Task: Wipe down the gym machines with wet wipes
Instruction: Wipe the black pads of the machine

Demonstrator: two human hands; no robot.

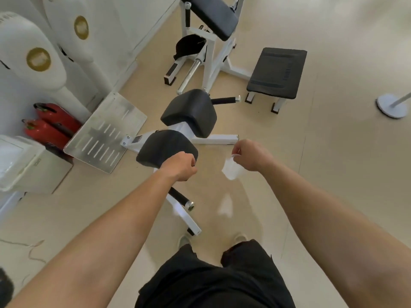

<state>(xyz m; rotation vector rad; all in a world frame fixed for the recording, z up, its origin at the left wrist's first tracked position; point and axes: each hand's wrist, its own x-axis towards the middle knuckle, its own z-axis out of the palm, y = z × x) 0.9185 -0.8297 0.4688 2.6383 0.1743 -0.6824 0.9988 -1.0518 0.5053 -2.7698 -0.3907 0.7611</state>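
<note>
Standing on beige floor (333, 174), white wall (133, 18) at 10 o'clock. Machine (213, 138) with two black pads (166, 147) at centre; footplate (106, 132) and red extinguishers (51, 127) at 9 o'clock; black bench (278, 72) at 1 o'clock. Left hand (180, 166): fingers (192, 162) curled in a fist at the near pad's edge, nothing seen in it. Right hand (251, 155): fingers pinch a white wipe (231, 168), hanging clear of the machine.

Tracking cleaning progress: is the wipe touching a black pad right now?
No, the right hand pinches the wipe in the air, clear of the nearer pad.
</note>
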